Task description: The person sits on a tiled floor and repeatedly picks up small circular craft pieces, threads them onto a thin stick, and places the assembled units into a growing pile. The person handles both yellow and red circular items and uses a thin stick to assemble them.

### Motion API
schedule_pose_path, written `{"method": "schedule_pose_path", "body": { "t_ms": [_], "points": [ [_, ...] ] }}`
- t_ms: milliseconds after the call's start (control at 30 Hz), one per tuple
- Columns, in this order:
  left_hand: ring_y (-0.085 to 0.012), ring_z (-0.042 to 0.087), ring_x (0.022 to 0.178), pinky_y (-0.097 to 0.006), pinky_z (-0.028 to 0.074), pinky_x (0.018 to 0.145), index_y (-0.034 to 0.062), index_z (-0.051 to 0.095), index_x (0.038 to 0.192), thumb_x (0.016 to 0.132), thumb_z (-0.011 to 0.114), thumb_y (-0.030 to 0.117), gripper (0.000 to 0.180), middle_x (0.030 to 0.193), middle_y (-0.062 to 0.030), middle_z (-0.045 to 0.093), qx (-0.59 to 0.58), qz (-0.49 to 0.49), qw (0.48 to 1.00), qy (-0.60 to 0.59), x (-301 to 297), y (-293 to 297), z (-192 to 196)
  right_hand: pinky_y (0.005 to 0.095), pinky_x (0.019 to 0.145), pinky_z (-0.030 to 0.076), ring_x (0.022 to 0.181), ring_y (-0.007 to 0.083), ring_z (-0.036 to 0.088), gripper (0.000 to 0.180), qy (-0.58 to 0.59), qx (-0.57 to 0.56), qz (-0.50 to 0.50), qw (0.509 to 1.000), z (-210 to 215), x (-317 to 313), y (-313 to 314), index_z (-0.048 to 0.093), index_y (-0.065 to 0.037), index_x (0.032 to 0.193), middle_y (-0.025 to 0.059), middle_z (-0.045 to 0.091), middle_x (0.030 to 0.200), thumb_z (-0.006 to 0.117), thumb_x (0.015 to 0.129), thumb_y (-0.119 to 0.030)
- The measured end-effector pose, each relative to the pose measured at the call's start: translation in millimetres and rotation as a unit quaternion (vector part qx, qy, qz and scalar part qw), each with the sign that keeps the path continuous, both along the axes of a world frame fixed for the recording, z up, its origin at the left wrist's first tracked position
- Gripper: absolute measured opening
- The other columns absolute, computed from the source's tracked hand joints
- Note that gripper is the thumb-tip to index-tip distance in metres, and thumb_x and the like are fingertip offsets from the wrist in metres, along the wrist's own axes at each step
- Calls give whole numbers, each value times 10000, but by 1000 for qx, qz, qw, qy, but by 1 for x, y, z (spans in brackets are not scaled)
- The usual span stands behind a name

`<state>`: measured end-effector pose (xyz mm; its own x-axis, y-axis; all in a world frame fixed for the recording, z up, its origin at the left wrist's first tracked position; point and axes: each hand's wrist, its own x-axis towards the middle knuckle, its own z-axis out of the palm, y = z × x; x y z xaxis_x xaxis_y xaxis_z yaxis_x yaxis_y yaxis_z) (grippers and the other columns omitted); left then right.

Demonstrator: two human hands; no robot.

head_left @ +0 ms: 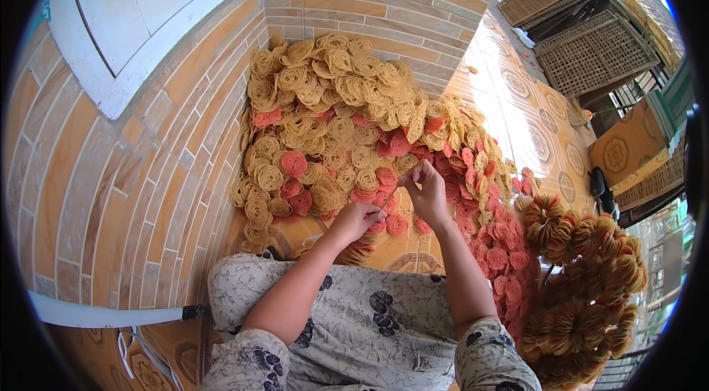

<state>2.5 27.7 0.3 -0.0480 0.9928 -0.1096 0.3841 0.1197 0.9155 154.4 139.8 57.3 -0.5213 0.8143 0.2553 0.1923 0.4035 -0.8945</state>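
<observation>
Far left, from my remote seat: a tiled wall (118, 184). Against it and the corner, a heap of yellow discs (303, 88), lacy and coiled, probably banked there so the corner stops them sliding. Left hand (356, 221): thumb and fingers pinched on the lower end of a thin strand (389, 199). Right hand (426, 190): fingertips closed on its upper end, higher and farther out (a slant that I guess draws it straight). The strand hangs between them, above the pink discs (397, 225). Far right, brown-green bundles (591, 280) stand clustered, perhaps kept within reach.

Hard to make out: what the strand is, and whether it joins anything inside the fists. A small bundle (357, 251) sits half hidden beneath the left forearm; the dark rim crops the scene.
</observation>
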Motion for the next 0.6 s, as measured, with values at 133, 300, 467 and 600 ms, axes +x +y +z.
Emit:
{"method": "schedule_pose_path", "body": {
  "t_ms": [133,300,467,600],
  "points": [
    [-129,660,867,-285,486,826,12,699,991,933,581,188,220,912,-65,721,-43,-26,994,-99,-16,-2,7,283,761,504,848,157,630,157,169,-190,25,967,-28,-8,27,513,-28,957,82,614,880,632,904,-117],
    [-90,644,876,-257,490,830,37,714,1000,928,601,241,243,958,-34,716,-125,-271,943,-145,-31,-43,47,363,827,514,960,286,618,428,-166,-102,39,980,-76,-49,15,508,-14,1196,171,587,1116,660,881,-261],
    [-83,635,839,-240,500,773,19,693,1021,935,587,201,228,917,-40,706,-205,-378,885,-177,-2,-69,63,494,1085,280,1321,363,331,664,-233,381,202,872,-88,-102,-47,462,-125,1344,155,359,1433,694,789,-405],
    [-78,633,827,-241,492,768,9,689,995,940,570,193,226,884,-37,710,-200,-339,897,-200,-1,-61,58,539,1104,225,1371,347,267,798,-308,384,150,858,-76,-123,-52,402,-171,1399,99,340,1467,704,724,-472]
  ]
}}
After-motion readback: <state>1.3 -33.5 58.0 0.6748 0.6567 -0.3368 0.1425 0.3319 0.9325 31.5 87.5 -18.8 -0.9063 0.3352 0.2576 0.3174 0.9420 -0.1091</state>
